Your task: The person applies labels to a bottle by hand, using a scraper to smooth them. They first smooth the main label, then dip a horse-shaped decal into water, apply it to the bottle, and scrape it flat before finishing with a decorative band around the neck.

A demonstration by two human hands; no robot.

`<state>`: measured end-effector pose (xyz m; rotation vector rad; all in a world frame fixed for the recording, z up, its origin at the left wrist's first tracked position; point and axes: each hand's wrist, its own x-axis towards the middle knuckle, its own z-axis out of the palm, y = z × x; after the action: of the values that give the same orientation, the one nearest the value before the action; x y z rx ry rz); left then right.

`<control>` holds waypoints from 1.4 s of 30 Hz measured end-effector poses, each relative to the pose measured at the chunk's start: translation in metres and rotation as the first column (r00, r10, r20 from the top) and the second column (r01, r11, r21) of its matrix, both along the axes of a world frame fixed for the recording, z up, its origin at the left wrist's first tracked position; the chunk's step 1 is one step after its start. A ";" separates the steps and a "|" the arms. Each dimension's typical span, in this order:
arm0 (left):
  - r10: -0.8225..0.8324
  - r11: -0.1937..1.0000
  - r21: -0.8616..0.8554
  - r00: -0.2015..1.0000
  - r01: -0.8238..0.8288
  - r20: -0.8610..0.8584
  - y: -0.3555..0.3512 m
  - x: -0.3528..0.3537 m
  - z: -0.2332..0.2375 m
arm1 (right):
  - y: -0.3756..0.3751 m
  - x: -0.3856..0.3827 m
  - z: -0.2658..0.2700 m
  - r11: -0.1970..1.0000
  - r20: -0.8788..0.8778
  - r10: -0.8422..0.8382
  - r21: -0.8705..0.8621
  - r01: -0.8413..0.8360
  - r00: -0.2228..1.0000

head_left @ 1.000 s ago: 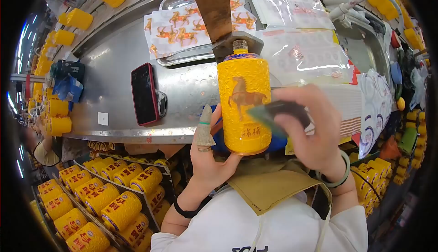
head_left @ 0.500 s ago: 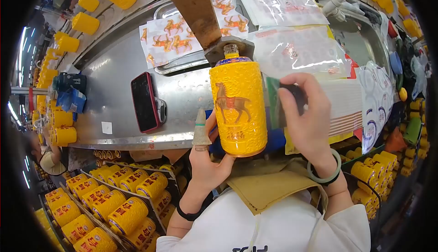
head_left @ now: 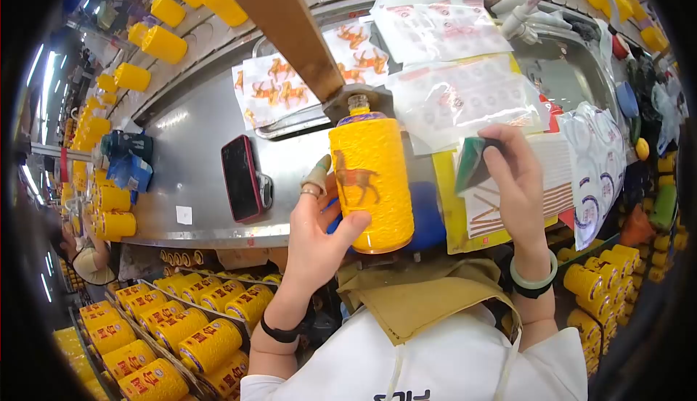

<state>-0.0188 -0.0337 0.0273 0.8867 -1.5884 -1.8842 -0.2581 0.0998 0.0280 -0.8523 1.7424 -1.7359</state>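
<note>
The yellow bottle (head_left: 381,198) is at the middle of the scene, near the worktable's near edge, slightly tilted, its glass neck toward the far side by a metal bracket (head_left: 377,101). The left hand (head_left: 317,238) has its thumb against the bottle's near left side, other fingers bent along and partly behind it, the grip narrow; one finger wears a pale finger cover (head_left: 316,176). The right hand (head_left: 517,190), apart from the bottle on the right, pinches a dark green scraper (head_left: 470,165) between thumb and fingers.

A brown horse figure (head_left: 356,177) shows on the bottle's left part. A blue object (head_left: 427,216) is just right of and partly behind the bottle. Farther out, a phone (head_left: 241,178) lies left, horse-print sheets (head_left: 274,90) far left of the bottle, clear-covered sheets (head_left: 461,103) far right, and brown-striped sheets (head_left: 557,179) beyond the right hand.
</note>
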 end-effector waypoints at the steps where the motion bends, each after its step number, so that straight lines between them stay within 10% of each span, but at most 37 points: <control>1: -0.040 0.999 0.010 0.995 0.040 0.091 -0.004 -0.005 0.004 | 0.003 0.000 0.002 1.000 -0.002 -0.010 -0.010 0.010 1.000; 3: -0.038 0.998 -0.041 0.980 0.047 0.197 -0.009 -0.018 -0.005 | 0.008 0.004 0.007 0.997 0.340 0.065 0.014 -0.074 0.938; 5: -0.022 0.947 0.320 0.998 0.000 0.063 -0.013 -0.031 -0.011 | 0.000 0.010 0.015 0.992 0.305 0.122 -0.080 -0.103 0.945; 7: -0.028 0.910 0.415 0.999 0.009 0.039 0.000 -0.028 -0.004 | -0.013 -0.002 0.027 0.957 -0.161 0.241 -0.126 -0.262 0.957; 11: -0.006 0.764 0.634 0.984 0.119 -0.178 0.016 -0.015 0.006 | -0.043 -0.027 0.045 0.951 -0.247 0.274 -0.073 -0.299 0.930; 19: -0.166 0.982 -0.087 0.986 0.167 0.018 0.030 -0.041 0.024 | -0.001 -0.041 0.073 0.950 -0.614 0.216 -0.046 -0.308 0.759; 26: -0.434 0.865 -0.247 0.898 0.437 0.071 0.061 -0.088 0.032 | 0.115 -0.035 0.081 0.994 -0.651 0.097 0.026 -0.106 0.753; 30: -0.657 0.526 -0.570 0.727 0.632 0.201 0.085 -0.119 0.033 | 0.191 -0.010 0.074 0.989 -0.610 -0.046 0.085 0.123 0.791; 33: -0.652 0.360 -0.720 0.712 0.594 0.261 0.088 -0.131 0.039 | 0.261 0.007 0.058 0.835 -0.638 -0.257 0.231 0.499 0.725; 38: -0.644 0.528 -0.602 0.745 0.599 0.176 0.090 -0.130 0.036 | 0.351 0.029 0.001 0.278 -0.779 -0.393 0.406 0.871 0.489; 42: -0.632 0.576 -0.522 0.748 0.629 0.202 0.084 -0.124 0.027 | 0.398 0.033 -0.071 0.065 -0.881 -0.316 0.349 0.935 0.351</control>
<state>-0.1428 0.0505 0.0545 0.0133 -2.5092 -1.6096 -0.2247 0.4979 -0.0429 0.0978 3.4653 -0.4729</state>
